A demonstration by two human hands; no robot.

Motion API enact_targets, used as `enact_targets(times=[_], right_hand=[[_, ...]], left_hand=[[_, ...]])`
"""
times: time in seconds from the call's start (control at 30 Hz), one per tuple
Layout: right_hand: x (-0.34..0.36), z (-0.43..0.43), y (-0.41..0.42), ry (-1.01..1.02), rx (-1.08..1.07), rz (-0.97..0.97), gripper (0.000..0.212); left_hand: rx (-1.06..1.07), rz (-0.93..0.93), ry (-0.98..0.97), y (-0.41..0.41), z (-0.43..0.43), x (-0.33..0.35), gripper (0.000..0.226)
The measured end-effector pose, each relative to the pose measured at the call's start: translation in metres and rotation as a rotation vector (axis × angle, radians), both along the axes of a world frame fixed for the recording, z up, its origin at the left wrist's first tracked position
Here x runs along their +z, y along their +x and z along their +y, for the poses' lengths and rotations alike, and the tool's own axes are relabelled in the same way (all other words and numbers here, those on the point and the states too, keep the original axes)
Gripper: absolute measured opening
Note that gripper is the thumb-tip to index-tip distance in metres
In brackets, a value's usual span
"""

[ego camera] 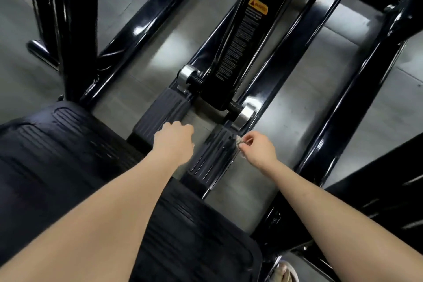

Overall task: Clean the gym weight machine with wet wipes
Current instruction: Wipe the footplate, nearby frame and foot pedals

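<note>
- Head view: the right hand (259, 150) pinches a small crumpled wet wipe (239, 144) between thumb and fingertips, with the other fingers curled in.
- The wipe sticks out of the pinch at the hand's 9 o'clock side and touches the right edge of the right foot pad (211, 155), near the pad's far end.
- That pad is black and ribbed, and runs from 7 o'clock up towards 1 o'clock. Its ribs look streaked and shiny.
- At the pad's 1 o'clock end sits a silver collar (243, 114) on a threaded bolt.
- The left hand (175, 141) is at 9 o'clock of the wipe, well apart from it, with the right foot pad between them. Its fingers are curled under at the near end of the left foot pad (162, 112); I cannot tell whether they grip anything.
- Between the two pads, a black central beam (238, 48) rises towards 12 o'clock and bears a warning label (258, 6) with an orange top.
- A glossy black frame rail (350, 89) lies at 2 o'clock of the right hand.
- A ribbed black platform (57, 144) fills the 8 o'clock side, over a grey floor (297, 98).
</note>
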State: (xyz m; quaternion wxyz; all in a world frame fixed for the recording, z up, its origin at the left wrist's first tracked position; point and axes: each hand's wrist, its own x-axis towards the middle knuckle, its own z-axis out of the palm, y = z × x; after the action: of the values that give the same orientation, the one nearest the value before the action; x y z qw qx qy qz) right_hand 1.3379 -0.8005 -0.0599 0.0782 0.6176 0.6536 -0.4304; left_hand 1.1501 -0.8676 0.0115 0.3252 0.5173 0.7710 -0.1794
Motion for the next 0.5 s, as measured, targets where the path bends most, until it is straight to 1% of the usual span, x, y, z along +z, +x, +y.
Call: enact_targets(times=[0.07,0.1,0.17,0.3,0.4,0.47,0.5], right_hand=[[-0.012,0.005,-0.001,0.01,-0.007,0.0,0.009],[-0.018,0.007,-0.002,0.02,0.005,-0.006,0.011],[-0.031,0.009,-0.006,0.048,0.041,-0.014,0.013],[-0.056,0.015,-0.018,0.149,0.121,-0.034,0.016],[-0.078,0.011,-0.024,0.214,0.229,-0.124,0.017],[-0.087,-0.006,-0.028,0.298,0.328,-0.171,0.02],[-0.092,-0.019,-0.029,0.342,0.388,-0.157,0.023]], left_hand=[[0.006,0.072,-0.037,-0.002,-0.016,-0.015,0.045],[0.016,0.11,-0.081,-0.004,-0.023,-0.022,0.051],[0.024,0.158,-0.188,-0.008,-0.036,-0.034,0.068],[-0.056,0.274,-0.331,-0.02,-0.054,-0.05,0.096],[-0.077,0.364,-0.418,-0.034,-0.068,-0.059,0.114],[-0.083,0.39,-0.464,-0.04,-0.077,-0.065,0.118],[-0.087,0.397,-0.474,-0.042,-0.079,-0.068,0.119]])
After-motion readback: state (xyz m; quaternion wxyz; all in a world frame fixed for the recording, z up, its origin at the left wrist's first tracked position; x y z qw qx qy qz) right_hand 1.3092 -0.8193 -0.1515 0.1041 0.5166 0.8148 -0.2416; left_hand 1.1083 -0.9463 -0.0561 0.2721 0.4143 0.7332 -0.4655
